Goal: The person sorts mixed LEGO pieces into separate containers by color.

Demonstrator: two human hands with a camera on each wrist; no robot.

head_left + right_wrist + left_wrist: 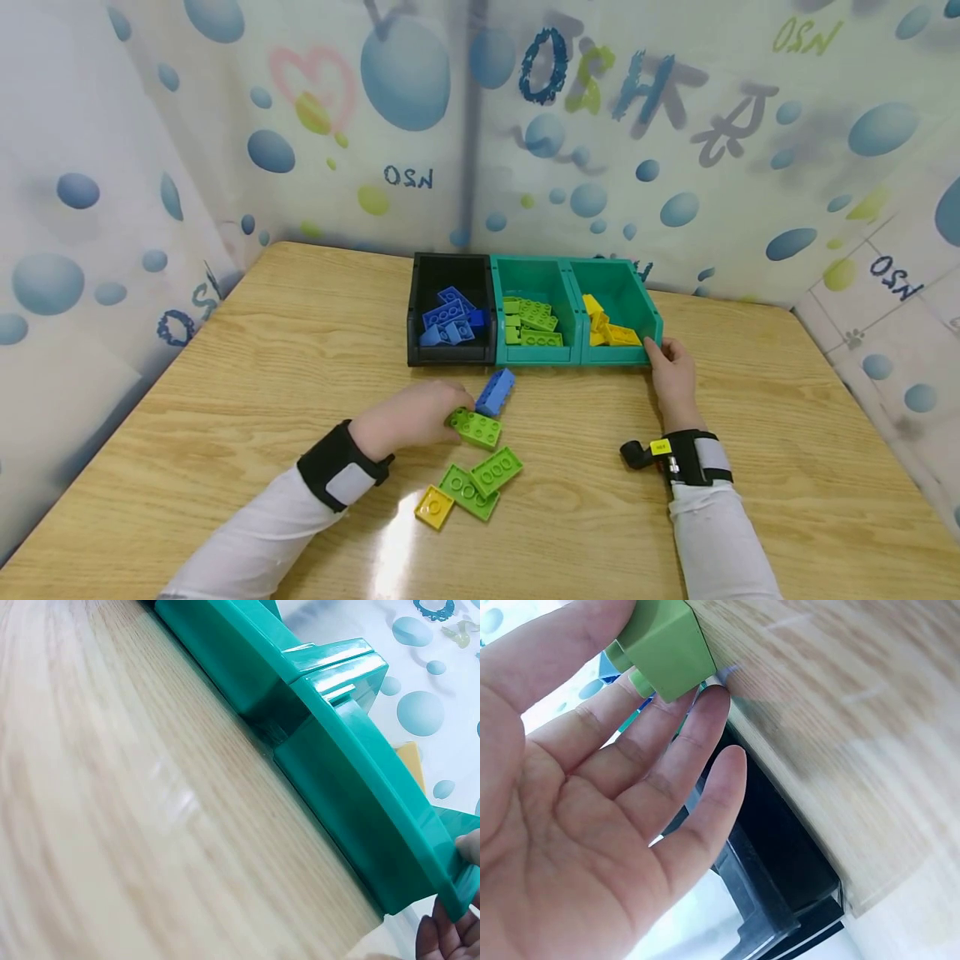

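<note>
My left hand (415, 414) pinches a light green toy building brick (478, 428) between thumb and fingers, low over the table; its studs show in the left wrist view. Just behind that brick lies a blue brick (496, 392). Nearer me are two more green bricks (498, 470), one resting partly on the other, and a yellow brick (433, 507) beside them. At the far right, my right hand (675, 385) grips the front corner of the right teal bin (352, 802), thumb on the inner side and fingers outside. Yellow bricks (619, 336) lie in this bin.
A black bin (452, 357) with blue bricks stands left of the middle teal bin (534, 356), which holds green bricks. The three bins stand in a row towards the back of the wooden table (315, 333). A patterned curtain (330, 167) hangs behind.
</note>
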